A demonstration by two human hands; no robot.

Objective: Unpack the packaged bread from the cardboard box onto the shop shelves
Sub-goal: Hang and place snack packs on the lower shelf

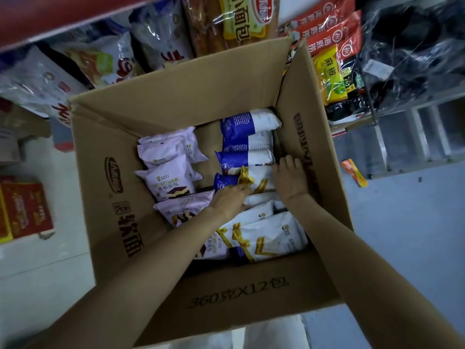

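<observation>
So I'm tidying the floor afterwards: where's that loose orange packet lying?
In the head view the orange packet lies on the grey floor right of the cardboard box, below the grey shelving unit.

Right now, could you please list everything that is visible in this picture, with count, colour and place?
cardboard box: one, brown, open, centre.
lilac bread packs: about five, left half of box.
blue-and-white bread packs: about four, far right of box.
white bread packs with gold ribbon print: several, near right of box.
shelf goods: many bags, mixed colours, beyond the box.
red and yellow sachets: several, upper right.
red carton: one, floor at left.
orange packet: one, floor at right.
left hand: grips a white pack.
right hand: flat on the same pack.
</observation>
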